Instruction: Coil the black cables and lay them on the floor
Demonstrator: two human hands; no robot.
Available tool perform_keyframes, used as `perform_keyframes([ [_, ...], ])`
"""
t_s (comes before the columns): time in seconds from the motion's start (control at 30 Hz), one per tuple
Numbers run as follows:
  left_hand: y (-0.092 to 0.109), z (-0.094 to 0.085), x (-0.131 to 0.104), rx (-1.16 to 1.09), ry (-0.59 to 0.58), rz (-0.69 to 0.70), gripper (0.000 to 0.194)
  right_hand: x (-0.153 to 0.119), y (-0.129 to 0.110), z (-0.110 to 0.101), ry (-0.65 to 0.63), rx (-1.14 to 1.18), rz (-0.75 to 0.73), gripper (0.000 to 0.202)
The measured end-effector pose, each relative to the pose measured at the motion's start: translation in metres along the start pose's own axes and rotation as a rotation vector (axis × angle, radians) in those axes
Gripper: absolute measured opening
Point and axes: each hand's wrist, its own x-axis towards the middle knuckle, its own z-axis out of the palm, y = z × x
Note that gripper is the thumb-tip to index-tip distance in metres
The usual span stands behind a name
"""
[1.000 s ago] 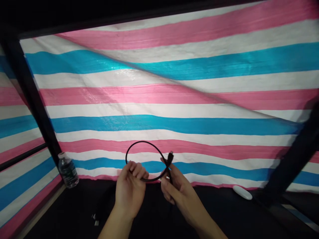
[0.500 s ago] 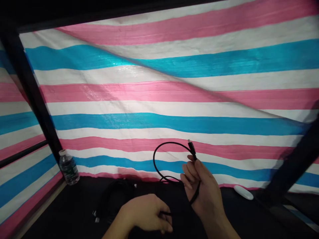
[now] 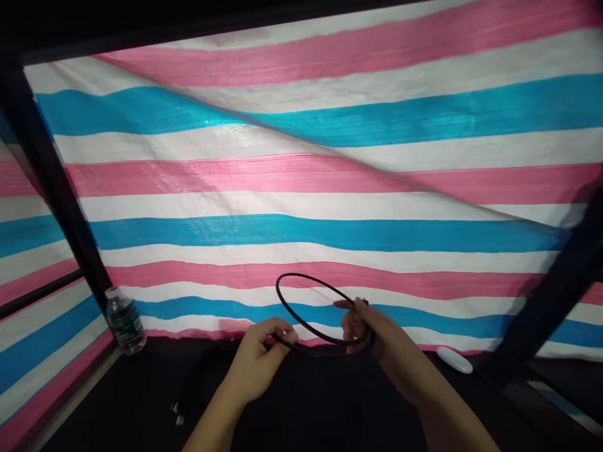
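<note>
Smooth cable (image 3: 308, 327), glossy plastic-looking sheeting (image 3: 301, 204)

Bare left hand (image 3: 260, 359) and bare right hand (image 3: 384, 336), slim fingers (image 3: 276, 325), uncovered wrists (image 3: 236, 386), tapering forearms (image 3: 447, 402)

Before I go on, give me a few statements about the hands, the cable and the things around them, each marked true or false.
1. The left hand and the right hand both hold the black cable. True.
2. The black cable is stretched straight between the hands. False: it curves up in a loop.
3. The bottle stands to the left of both hands. True.
4. The white rounded object lies to the right of the right hand. True.
5. The white rounded object touches the bottle. False: they are far apart, on opposite sides of the hands.
</note>
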Motion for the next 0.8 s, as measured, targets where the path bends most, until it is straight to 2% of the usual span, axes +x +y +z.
perform_keyframes([
  [0.1,-0.001,0.0,-0.003,-0.139,0.01,-0.014,0.007,0.001,0.001,-0.007,0.079,-0.305,-0.002,0.057],
  [0.23,-0.003,0.0,-0.005,-0.256,-0.059,-0.018,0.023,0.0,0.005,-0.012,0.09,-0.387,-0.017,0.063],
  [0.3,-0.006,0.002,-0.004,-0.31,-0.033,-0.008,0.032,-0.002,0.007,-0.013,0.018,-0.436,-0.049,0.059],
  [0.47,-0.014,0.009,0.005,-0.481,0.237,0.028,0.039,-0.009,0.003,-0.013,-0.294,-0.459,-0.12,0.054],
  [0.57,-0.015,0.011,0.008,-0.462,0.334,0.064,0.051,-0.014,-0.006,-0.011,-0.444,-0.486,-0.173,0.051],
  [0.63,-0.014,0.012,0.008,-0.417,0.368,0.073,0.06,-0.017,-0.009,-0.008,-0.499,-0.478,-0.175,0.05],
  [0.7,-0.013,0.012,0.007,-0.397,0.358,0.06,0.062,-0.018,-0.007,-0.003,-0.473,-0.489,-0.159,0.05],
  [0.8,-0.011,0.01,0.005,-0.404,0.313,0.054,0.062,-0.015,0.001,0.002,-0.315,-0.55,-0.185,0.03],
])
